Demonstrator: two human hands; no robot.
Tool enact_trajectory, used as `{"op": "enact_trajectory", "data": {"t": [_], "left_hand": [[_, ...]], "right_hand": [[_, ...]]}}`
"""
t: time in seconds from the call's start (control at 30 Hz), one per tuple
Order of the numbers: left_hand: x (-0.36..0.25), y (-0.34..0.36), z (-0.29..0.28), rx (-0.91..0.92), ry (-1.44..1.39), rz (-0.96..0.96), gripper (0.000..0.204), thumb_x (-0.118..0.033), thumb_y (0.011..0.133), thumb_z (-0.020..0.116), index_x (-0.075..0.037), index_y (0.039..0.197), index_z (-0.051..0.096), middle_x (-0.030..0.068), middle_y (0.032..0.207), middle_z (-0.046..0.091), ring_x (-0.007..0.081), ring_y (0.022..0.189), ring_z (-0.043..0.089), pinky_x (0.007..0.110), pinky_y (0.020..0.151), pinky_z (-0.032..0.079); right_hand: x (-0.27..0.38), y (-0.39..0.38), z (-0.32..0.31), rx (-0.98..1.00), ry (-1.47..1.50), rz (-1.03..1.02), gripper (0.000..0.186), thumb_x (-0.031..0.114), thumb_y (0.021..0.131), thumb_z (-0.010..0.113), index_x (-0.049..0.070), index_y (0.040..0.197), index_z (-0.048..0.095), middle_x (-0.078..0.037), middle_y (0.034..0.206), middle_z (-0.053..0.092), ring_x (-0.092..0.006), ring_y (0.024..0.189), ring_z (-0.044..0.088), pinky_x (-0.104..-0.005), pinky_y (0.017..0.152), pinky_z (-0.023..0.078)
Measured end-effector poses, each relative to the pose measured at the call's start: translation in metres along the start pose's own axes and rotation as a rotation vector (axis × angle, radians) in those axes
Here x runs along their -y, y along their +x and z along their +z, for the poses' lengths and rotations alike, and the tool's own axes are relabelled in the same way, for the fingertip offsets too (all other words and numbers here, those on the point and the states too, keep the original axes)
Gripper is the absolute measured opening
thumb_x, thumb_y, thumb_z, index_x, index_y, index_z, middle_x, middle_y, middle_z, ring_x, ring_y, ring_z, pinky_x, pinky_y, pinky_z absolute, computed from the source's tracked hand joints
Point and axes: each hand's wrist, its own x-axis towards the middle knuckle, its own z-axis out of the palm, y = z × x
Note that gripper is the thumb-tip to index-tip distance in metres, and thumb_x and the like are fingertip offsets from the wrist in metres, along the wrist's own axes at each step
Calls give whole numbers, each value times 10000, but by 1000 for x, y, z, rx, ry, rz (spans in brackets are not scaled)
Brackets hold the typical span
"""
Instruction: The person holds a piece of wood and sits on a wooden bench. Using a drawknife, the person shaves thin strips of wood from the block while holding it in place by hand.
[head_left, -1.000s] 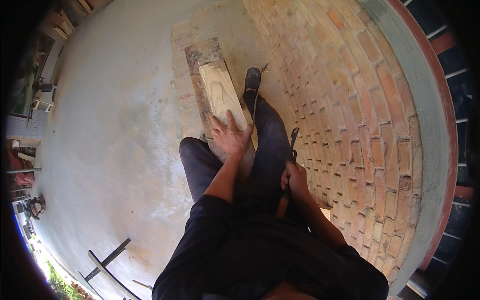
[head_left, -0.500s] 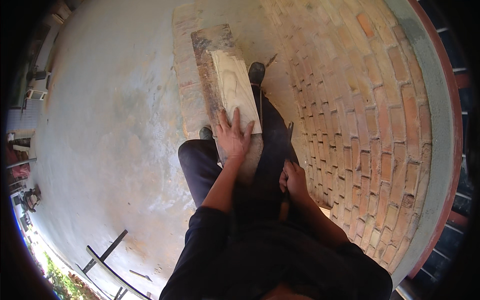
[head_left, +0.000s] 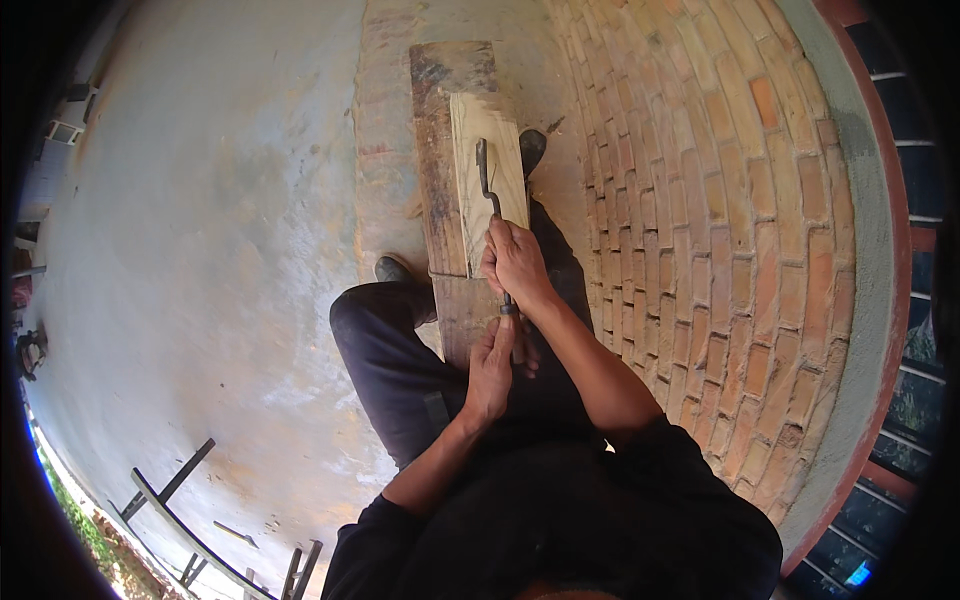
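A dark metal tool point(head_left: 485, 168) with a bent neck, resembling a cranked chisel, lies over a pale wooden board point(head_left: 468, 210). My right hand point(head_left: 515, 262) is wrapped round its shaft just past the bend, above the board's near right end. Closer to me, my left hand point(head_left: 487, 372) closes on the tool's handle end, below a dark collar. The board rests on a long, worn wooden bench plank point(head_left: 432, 170), which runs away from me between my legs. Whether the tool's tip touches the board cannot be made out.
A brick wall point(head_left: 720, 260) rises along the right side. My shoes point(head_left: 393, 268) stand on either side of the bench, on a concrete floor point(head_left: 240, 250). At the lower left are a dark curved metal frame point(head_left: 180, 520) and a small thin tool point(head_left: 235, 534) on the floor.
My left hand has left the board and come back to the tool's handle. My right hand has brought the tool from beside my right leg up over the board.
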Motion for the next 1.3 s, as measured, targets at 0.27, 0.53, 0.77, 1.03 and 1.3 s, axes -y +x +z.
{"op": "enact_trajectory", "data": {"t": [0.27,0.53,0.77,1.03,1.3], "left_hand": [[-21,39,8,-50,-189,-177,437,-456,1115,396,-93,926,548,38,626,525,152,429,463,299,361,331],[-14,67,-5,-97,-257,-100,391,-378,1083,456,-91,838,559,38,559,513,149,399,468,279,348,342],[-41,70,5,-58,-276,-95,340,-366,1105,408,-110,921,537,25,526,465,140,332,387,277,304,273],[-76,98,15,-52,-275,-97,310,-334,1116,387,-114,930,503,14,522,427,145,326,355,285,298,270],[-69,93,15,-64,-303,-141,317,-334,1120,362,-124,917,485,11,540,433,141,334,366,288,301,257]], "right_hand": [[-11,31,-1,46,-89,16,518,440,1117,384,98,728,381,-29,516,388,-116,373,357,-303,348,298],[-1,42,12,31,-101,29,498,414,1108,411,84,735,414,-43,505,412,-128,357,366,-303,350,307],[5,74,17,-71,-175,-46,494,385,1099,428,78,712,422,-50,484,416,-160,336,434,-330,333,317],[19,128,18,-101,-237,-71,503,322,1091,422,90,646,387,-32,483,380,-174,315,398,-354,321,292],[11,123,14,-45,-362,-146,511,342,1072,436,114,622,358,-17,471,340,-170,333,398,-354,336,294]]}}
